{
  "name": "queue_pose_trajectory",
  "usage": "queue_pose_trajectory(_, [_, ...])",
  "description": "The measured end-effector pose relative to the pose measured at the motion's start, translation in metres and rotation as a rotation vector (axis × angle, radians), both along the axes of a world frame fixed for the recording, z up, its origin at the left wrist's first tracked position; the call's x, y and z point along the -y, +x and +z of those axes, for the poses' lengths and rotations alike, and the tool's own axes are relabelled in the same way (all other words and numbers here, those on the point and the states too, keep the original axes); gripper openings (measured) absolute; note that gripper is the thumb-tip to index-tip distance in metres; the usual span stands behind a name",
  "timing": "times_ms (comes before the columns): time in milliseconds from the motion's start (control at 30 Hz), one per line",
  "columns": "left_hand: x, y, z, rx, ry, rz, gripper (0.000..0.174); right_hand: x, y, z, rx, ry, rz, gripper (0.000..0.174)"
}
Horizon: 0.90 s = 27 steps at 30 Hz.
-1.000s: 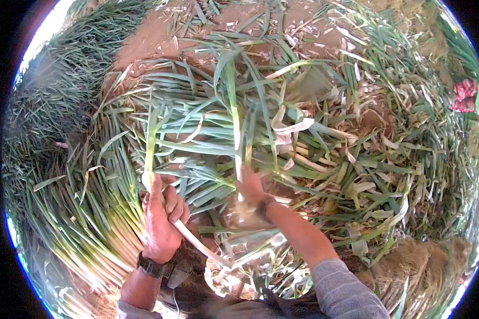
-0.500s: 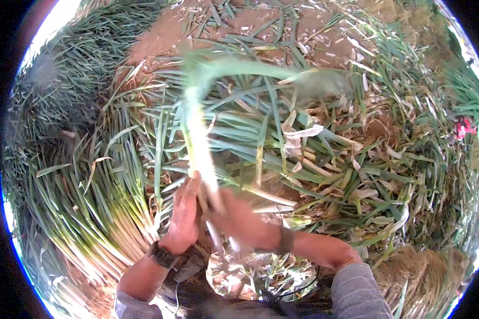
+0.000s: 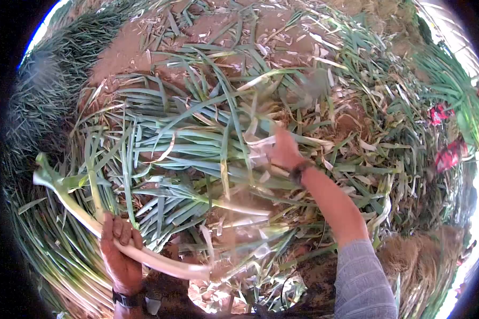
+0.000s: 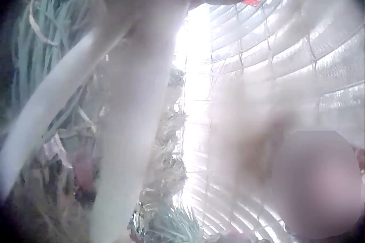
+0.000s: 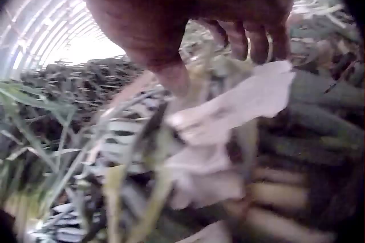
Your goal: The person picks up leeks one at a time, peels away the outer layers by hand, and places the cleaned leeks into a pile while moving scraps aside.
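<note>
In the head view my left hand [image 3: 121,252], low on the left, grips long green onions [image 3: 162,264]. One pale stalk runs right from the fist, and its trimmed green end reaches up left. The left wrist view shows two white stalks [image 4: 134,123] below that hand, blurred. My right hand [image 3: 286,151] is over the middle pile of green onions [image 3: 181,143]. From the right wrist camera, its fingers bend loosely downward with the thumb [image 5: 174,78] apart, close over a pale dry strip of leaf [image 5: 234,103] on the pile. No stalk shows between them.
A row of cleaned green onions [image 3: 53,250] lies at the lower left beside the left hand. Dark green tops [image 3: 42,101] are heaped farther left. Torn leaves and peelings [image 3: 378,159] cover the right side. Bare soil [image 3: 127,56] shows at the back.
Earlier each hand held an onion, and the right brought its onion over to the left. Now the left hand has both, lower left; the right has moved away to the pile.
</note>
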<state>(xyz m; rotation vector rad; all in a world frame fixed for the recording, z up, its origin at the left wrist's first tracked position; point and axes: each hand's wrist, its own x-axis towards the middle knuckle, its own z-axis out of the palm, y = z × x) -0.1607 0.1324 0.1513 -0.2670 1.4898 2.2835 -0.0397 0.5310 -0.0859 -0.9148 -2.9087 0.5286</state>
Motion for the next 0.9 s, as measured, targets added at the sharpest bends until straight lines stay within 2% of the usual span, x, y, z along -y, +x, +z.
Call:
queue_pose_trajectory(33, [-0.005, 0.002, 0.0, -0.001, 0.0, 0.006, 0.015, -0.025, -0.005, -0.009, 0.059, 0.174, -0.068, 0.084])
queue_pose_trajectory(100, [-0.012, 0.009, 0.0, 0.083, -0.138, -0.058, 0.016, -0.041, -0.007, -0.012, 0.166, 0.132, -0.2, 0.095])
queue_pose_trajectory(133, [-0.015, 0.011, -0.003, 0.097, -0.133, -0.077, 0.017, -0.036, -0.013, -0.008, 0.169, 0.121, -0.194, 0.095])
queue_pose_trajectory(200, [-0.014, 0.01, -0.005, 0.136, -0.17, -0.121, 0.017, -0.018, -0.022, 0.004, 0.447, -0.415, -0.181, 0.108])
queue_pose_trajectory(233, [-0.013, 0.012, -0.006, 0.171, -0.19, -0.172, 0.017, -0.005, -0.019, -0.006, 0.461, -0.423, -0.182, 0.108])
queue_pose_trajectory(300, [-0.012, 0.014, -0.01, 0.18, -0.222, -0.186, 0.018, 0.029, -0.011, -0.028, 0.203, -0.423, -0.003, 0.123])
queue_pose_trajectory(433, [-0.02, 0.021, -0.008, 0.166, -0.233, -0.221, 0.018, 0.074, -0.033, -0.024, 0.13, -0.343, -0.173, 0.122])
queue_pose_trajectory(500, [-0.022, 0.024, -0.004, 0.162, -0.23, -0.234, 0.016, 0.086, -0.048, -0.045, -0.015, -0.002, -0.217, 0.101])
queue_pose_trajectory(533, [-0.023, 0.026, -0.004, 0.151, -0.234, -0.235, 0.016, 0.078, -0.051, -0.056, -0.026, -0.006, -0.22, 0.101])
queue_pose_trajectory(600, [-0.022, 0.028, -0.005, 0.112, -0.271, -0.243, 0.015, 0.056, -0.052, -0.07, -0.046, -0.345, -0.159, 0.076])
queue_pose_trajectory(633, [-0.018, 0.028, -0.004, 0.114, -0.273, -0.236, 0.015, 0.056, -0.045, -0.058, -0.044, -0.348, -0.152, 0.076])
queue_pose_trajectory(667, [-0.016, 0.029, -0.005, 0.145, -0.292, -0.228, 0.015, 0.056, -0.03, -0.029, -0.128, -0.588, -0.261, 0.067])
queue_pose_trajectory(767, [-0.019, 0.031, -0.005, 0.15, -0.308, -0.26, 0.018, 0.043, 0.034, 0.017, -0.18, -0.584, -0.304, 0.05])
queue_pose_trajectory(800, [-0.017, 0.031, -0.004, 0.157, -0.287, -0.276, 0.018, 0.03, 0.066, 0.007, -0.191, -0.408, -0.224, 0.047])
queue_pose_trajectory(867, [-0.024, 0.036, 0.005, 0.158, -0.298, -0.279, 0.018, -0.005, 0.131, 0.039, -0.017, -0.55, -0.293, 0.051])
queue_pose_trajectory(900, [-0.018, 0.037, -0.002, 0.166, -0.295, -0.253, 0.018, -0.012, 0.154, 0.066, -0.051, -0.524, -0.387, 0.046])
